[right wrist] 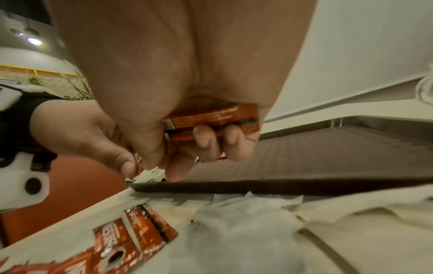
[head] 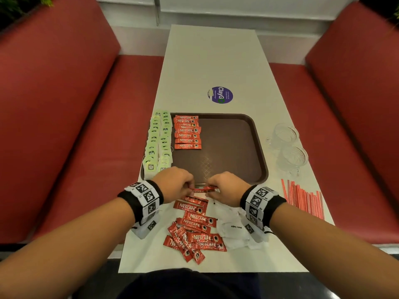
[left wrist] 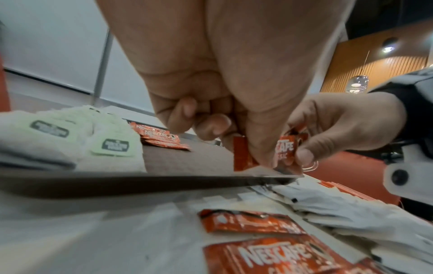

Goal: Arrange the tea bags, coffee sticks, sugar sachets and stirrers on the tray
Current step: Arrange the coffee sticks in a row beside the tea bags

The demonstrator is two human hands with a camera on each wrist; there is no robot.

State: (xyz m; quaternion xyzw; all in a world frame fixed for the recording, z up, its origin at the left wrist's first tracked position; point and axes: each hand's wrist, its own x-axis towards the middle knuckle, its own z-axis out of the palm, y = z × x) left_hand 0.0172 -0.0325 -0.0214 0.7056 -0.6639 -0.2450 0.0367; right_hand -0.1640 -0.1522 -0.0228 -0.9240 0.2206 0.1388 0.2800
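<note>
Starting at the left, we see pale green tea bags [head: 157, 143] in two rows along the left edge of the brown tray [head: 237, 143]; their dark tags carry print too small for us to read. Just right of them, on the tray's far-left part, a column of red coffee sticks [head: 187, 132] lies overlapped, each reading "NESCAFÉ CLASSIC".

At the tray's near rim our left hand [head: 173, 184] and right hand [head: 226, 186] meet over a small bunch of held sticks [head: 204, 189]. In the left wrist view the left fingers [left wrist: 212, 126] curl and the thumb pinches a stick on which "CAFE" shows; in the right wrist view the right fingers [right wrist: 203, 138] wrap under a stack of sticks with small unreadable print.

Nearer to us, loose sticks [head: 194, 229] lie scattered on the white desk [head: 211, 61], all marked "NESCAFÉ CLASSIC". Beside them to the right sit white sugar sachets [head: 235, 231], one reading "White Sugar".

Farther up the desk a round purple sticker [head: 222, 95] says "ClayGo". At the right, two clear glass cups [head: 289, 145] stand beside the tray, and red-and-white stirrers [head: 304, 197] lie in a fan near the desk's right edge.
</note>
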